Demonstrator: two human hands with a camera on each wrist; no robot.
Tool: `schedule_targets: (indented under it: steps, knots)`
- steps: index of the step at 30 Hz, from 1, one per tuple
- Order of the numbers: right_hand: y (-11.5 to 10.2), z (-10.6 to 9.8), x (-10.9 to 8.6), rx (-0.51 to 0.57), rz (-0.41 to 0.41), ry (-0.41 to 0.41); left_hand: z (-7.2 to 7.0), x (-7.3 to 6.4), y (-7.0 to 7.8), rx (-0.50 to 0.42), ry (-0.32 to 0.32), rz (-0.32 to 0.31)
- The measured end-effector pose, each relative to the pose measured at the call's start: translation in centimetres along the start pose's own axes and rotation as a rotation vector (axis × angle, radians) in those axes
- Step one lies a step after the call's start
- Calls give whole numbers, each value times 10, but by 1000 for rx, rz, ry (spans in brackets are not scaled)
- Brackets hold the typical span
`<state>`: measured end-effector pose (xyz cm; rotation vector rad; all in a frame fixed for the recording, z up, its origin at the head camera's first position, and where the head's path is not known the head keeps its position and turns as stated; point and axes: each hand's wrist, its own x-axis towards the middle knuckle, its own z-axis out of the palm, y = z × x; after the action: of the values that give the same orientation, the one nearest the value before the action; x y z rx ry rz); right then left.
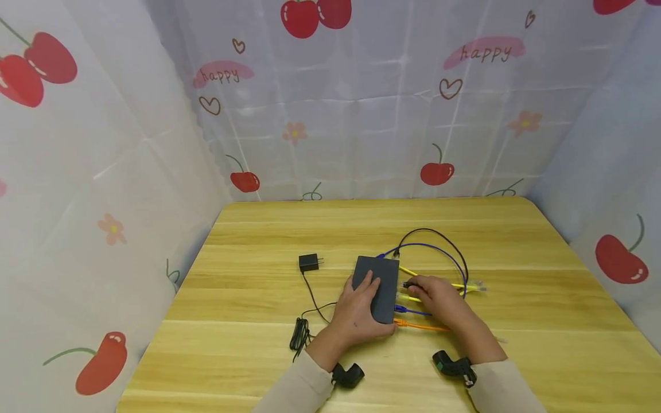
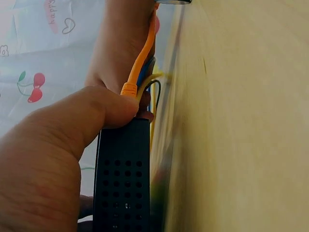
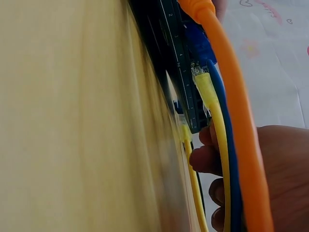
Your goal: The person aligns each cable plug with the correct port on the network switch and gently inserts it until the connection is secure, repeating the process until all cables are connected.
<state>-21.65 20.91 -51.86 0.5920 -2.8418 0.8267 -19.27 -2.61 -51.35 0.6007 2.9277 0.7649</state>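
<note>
My left hand (image 1: 356, 312) grips a black network switch (image 1: 386, 287), its fingers spread over the top and the thumb at the near end. Vent holes line that end in the left wrist view. An orange cable plug (image 1: 401, 323), a blue cable plug (image 1: 400, 309) and a yellow cable plug (image 3: 206, 87) sit at the port side, facing right. Beside those ports, my right hand (image 1: 439, 298) pinches a black cable plug (image 1: 407, 284) between thumb and fingers. The plug is mostly hidden by fingers and cables in the right wrist view.
A black power adapter (image 1: 308, 263) lies left of the switch, its bundled cord (image 1: 298, 334) nearer. Behind the right hand, a black cable (image 1: 448, 240) and a blue cable (image 1: 434, 247) loop across the wooden table (image 1: 248, 287). Several yellow cable ends (image 1: 480, 285) lie to the right.
</note>
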Motion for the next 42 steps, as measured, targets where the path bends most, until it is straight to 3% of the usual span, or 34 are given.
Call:
schedule_targets:
  steps: [10, 21, 42]
  knots:
    - [-3, 0, 3, 26, -53, -12, 0, 0, -1, -14, 7, 9]
    - [-7, 0, 6, 50, -4, -40, -2, 1, -1, -17, 1, 13]
    - [-11, 5, 8, 59, -5, -45, -2, 2, -2, -3, -15, 31]
